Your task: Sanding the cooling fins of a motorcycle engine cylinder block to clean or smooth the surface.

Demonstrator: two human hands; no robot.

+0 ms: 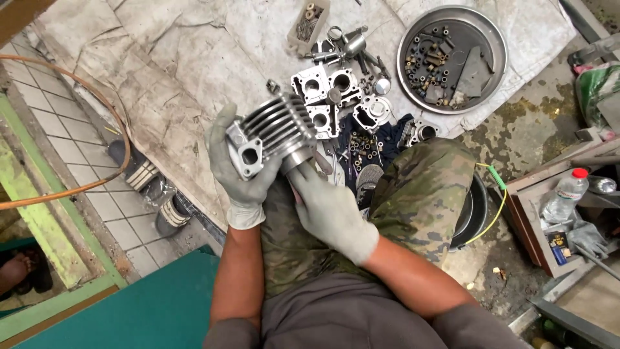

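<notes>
- I see the finned engine cylinder (274, 132) held up over my lap, above the camouflage trousers (413, 194), with its flanged port face turned toward the camera and its round sleeve end pointing down to the right.
- My left hand (236, 171), in a grey glove, wraps the port end: fingers curl behind the flange, thumb along the near side. This grip is pressed around the casting and carries it.
- My right hand (329, 210), also gloved, sits at the sleeve end; its fingertips press against the smooth sleeve and lower fins. I cannot tell whether it pinches the sleeve or only steadies it.
- I judge the cylinder to be cast metal: rigid, fairly heavy for its bulk, with thin fins that could chip if knocked and edges that bite bare skin.
- The smooth sleeve looks slippery, possibly oily; the flange and the fin stack look like the safer holds.
- Just beyond it, on the grey cloth (161, 84) spread over the floor, lie cylinder heads (323, 87) and small fittings.
- Farther off sits a round metal tray (494, 39) holding bolts and bushings.
- A plastic water bottle (565, 194) lies in a box at the right.
</notes>
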